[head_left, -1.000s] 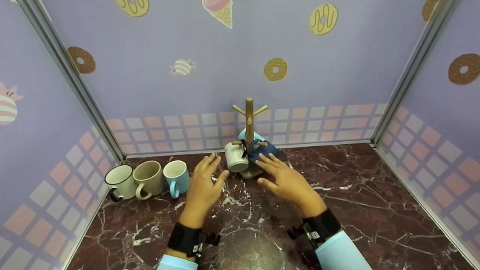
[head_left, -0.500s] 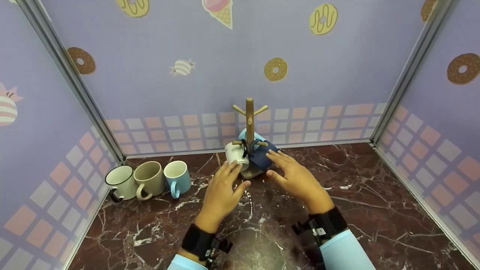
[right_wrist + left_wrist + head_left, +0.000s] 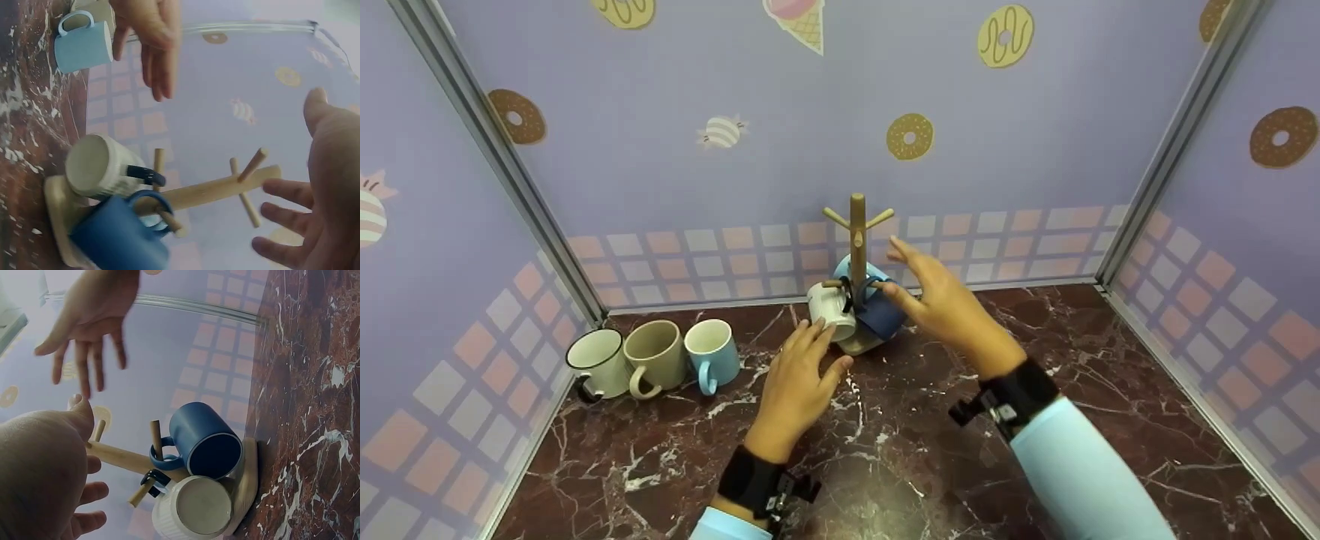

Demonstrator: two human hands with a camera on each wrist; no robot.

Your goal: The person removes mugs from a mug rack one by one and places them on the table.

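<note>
A wooden mug tree [image 3: 858,225] stands near the back wall. A white ribbed mug with a black handle [image 3: 831,309], a dark blue mug [image 3: 880,313] and a light blue mug [image 3: 845,268], mostly hidden behind, hang on its lower pegs. My left hand [image 3: 799,386], fingers extended, is in front of the white mug; the right wrist view shows a gap between them. My right hand [image 3: 949,307] is raised right of the tree with spread fingers, appearing apart from its post in the right wrist view [image 3: 337,185]. Both hands hold nothing.
To the left stand a white mug with a black rim [image 3: 598,361], a beige mug [image 3: 656,356] and a light blue mug [image 3: 712,352], side by side. Patterned purple walls enclose the dark red marbled tabletop [image 3: 885,465] at the back and both sides.
Over the second, my left hand has moved right, toward the hanging white mug. My right hand first shifted slightly right, then rose beside the tree. The mugs stay in place.
</note>
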